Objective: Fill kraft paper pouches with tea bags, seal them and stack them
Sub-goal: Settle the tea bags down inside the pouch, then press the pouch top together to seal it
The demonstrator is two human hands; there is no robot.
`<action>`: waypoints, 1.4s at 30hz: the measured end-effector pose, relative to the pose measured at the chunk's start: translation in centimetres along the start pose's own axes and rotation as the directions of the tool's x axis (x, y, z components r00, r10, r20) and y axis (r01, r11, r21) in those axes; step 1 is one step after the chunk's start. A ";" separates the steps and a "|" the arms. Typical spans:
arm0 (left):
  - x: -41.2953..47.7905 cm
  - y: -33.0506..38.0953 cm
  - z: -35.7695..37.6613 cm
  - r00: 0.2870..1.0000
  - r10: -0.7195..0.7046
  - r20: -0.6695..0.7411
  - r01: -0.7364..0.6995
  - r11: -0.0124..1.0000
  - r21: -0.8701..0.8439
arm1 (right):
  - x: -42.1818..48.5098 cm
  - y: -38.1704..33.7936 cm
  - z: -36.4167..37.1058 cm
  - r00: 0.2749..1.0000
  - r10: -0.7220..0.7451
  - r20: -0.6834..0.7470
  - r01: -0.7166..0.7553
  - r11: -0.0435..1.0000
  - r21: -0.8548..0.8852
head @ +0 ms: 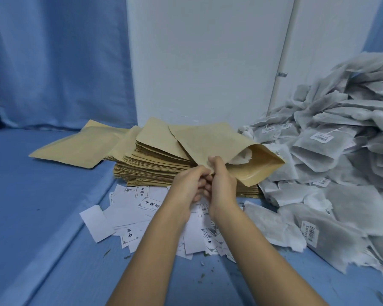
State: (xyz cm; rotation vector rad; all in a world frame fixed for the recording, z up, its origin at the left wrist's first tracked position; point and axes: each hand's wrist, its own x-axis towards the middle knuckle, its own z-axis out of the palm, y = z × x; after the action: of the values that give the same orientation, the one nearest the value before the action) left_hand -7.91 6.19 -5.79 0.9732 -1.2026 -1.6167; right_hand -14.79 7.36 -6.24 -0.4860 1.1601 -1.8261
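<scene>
I hold a kraft paper pouch (212,140) above the table, its open mouth turned to the right. A white tea bag (241,156) shows inside the mouth. My left hand (190,184) and my right hand (221,184) pinch the pouch's lower corner close together, fingers curled. Under the pouch lies a thick stack of flat kraft pouches (155,164). A big heap of grey-white tea bags (332,168) with barcode tags fills the right side.
Loose white paper labels (128,210) with printed characters lie scattered in front of the stack. Two flat kraft pouches (75,146) rest to the left on the blue table cloth (31,217). Blue curtain and a white wall stand behind. Tea crumbs dot the near table.
</scene>
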 end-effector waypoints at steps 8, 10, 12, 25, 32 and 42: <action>0.2 -0.1 0.2 0.999 -0.006 -0.038 0.004 0.998 -0.064 | -0.3 -0.4 0.1 0.994 -0.044 0.099 0.053 0.994 -0.098; 0.2 -0.1 0.1 0.999 0.003 -0.037 -0.006 0.997 -0.082 | -0.4 -0.5 0.0 0.994 -0.031 0.109 0.039 0.996 -0.079; 0.3 -0.1 0.1 0.999 0.011 -0.037 -0.015 0.994 -0.105 | -0.6 -0.6 0.0 0.994 -0.020 0.107 0.025 0.999 -0.045; -0.4 0.3 0.5 0.993 0.034 -0.113 -0.039 0.998 -0.048 | 0.7 0.0 -0.5 0.996 0.004 0.092 0.008 0.990 -0.138; -0.1 0.3 0.5 0.991 0.044 -0.127 -0.051 0.997 -0.052 | 0.8 0.1 -0.8 0.996 0.046 0.078 -0.049 0.998 0.042; -0.1 0.5 0.6 0.966 0.083 -0.246 -0.112 0.988 -0.108 | 1.1 0.2 -1.0 0.998 0.045 0.047 -0.052 0.988 0.142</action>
State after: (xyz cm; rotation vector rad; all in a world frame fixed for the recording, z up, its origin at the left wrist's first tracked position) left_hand -8.35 6.38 -5.13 0.9853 -0.9604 -1.4304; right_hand -16.01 6.95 -7.05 -0.4095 0.9944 -1.8327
